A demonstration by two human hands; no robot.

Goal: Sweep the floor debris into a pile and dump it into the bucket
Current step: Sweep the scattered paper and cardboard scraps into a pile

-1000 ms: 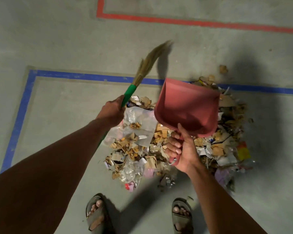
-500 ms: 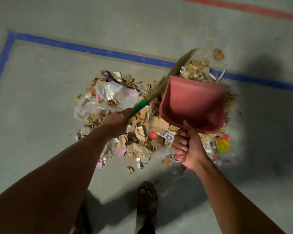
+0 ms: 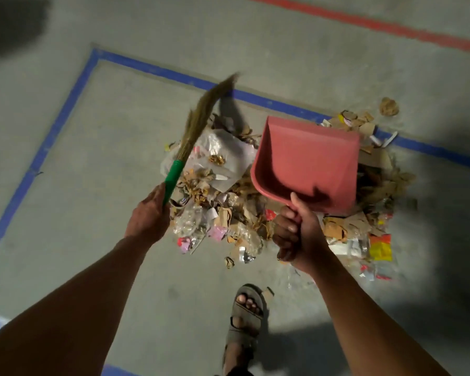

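A pile of debris (image 3: 228, 202), made of cardboard scraps, clear plastic and coloured wrappers, lies on the concrete floor ahead of my feet. My left hand (image 3: 149, 213) grips the green handle of a grass broom (image 3: 201, 115), whose bristles point up and away over the pile's left edge. My right hand (image 3: 296, 234) grips the handle of a red dustpan (image 3: 307, 161), held above the middle of the pile with nothing in it. No bucket is in view.
A blue tape line (image 3: 52, 131) frames the floor area and runs under the pile's far side. A red tape line (image 3: 391, 28) crosses the top right. One loose scrap (image 3: 389, 106) lies beyond the blue line. My sandalled foot (image 3: 244, 318) stands just short of the pile.
The broom has swung from across the pile's middle out to the left, its bristles now raised over the left edge. The dustpan stays held above the pile. My view has shifted.
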